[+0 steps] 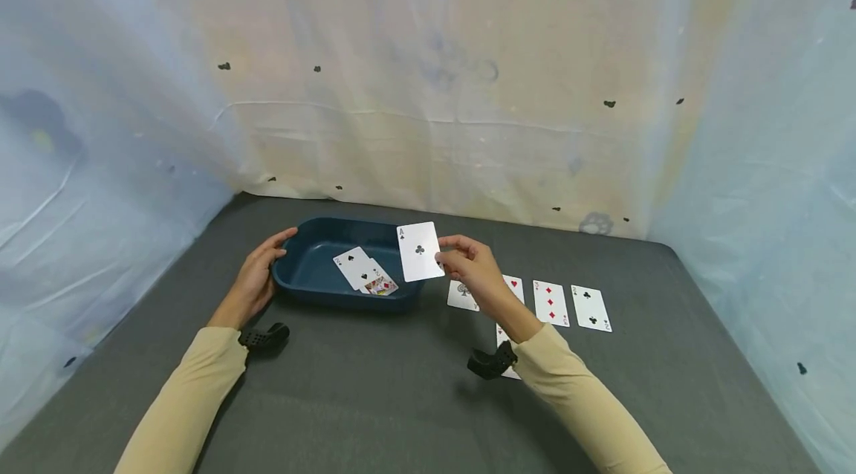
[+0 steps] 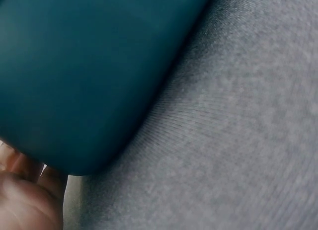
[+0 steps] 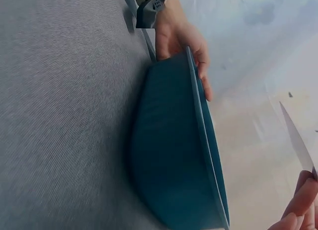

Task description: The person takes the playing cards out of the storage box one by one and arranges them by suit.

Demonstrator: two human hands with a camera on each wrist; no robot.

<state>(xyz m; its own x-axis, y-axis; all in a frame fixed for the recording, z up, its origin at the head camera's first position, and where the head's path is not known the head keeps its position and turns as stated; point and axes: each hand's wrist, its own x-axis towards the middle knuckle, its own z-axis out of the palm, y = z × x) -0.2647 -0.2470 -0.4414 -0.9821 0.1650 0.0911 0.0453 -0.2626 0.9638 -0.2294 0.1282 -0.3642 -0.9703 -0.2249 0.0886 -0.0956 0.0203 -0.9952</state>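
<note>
My right hand (image 1: 471, 266) pinches an ace of clubs (image 1: 418, 251) by its right edge, face towards me, above the right end of a dark blue tray (image 1: 348, 301). In the right wrist view that card (image 3: 296, 140) shows nearly edge-on, above the fingers. My left hand (image 1: 257, 273) holds the tray's left end, thumb at the rim and fingers along the outer wall. Inside the tray lie a two of spades (image 1: 351, 266) and a face card with a red diamond (image 1: 381, 285), partly overlapping.
Right of the tray, face-up cards lie on the grey table (image 1: 374, 400): an ace (image 1: 461, 298), a heart card (image 1: 515, 285), a three of diamonds (image 1: 551, 303) and a two of clubs (image 1: 591, 308). Another card (image 1: 501, 336) is mostly hidden under my right wrist. Patterned sheeting (image 1: 428, 125) surrounds the table.
</note>
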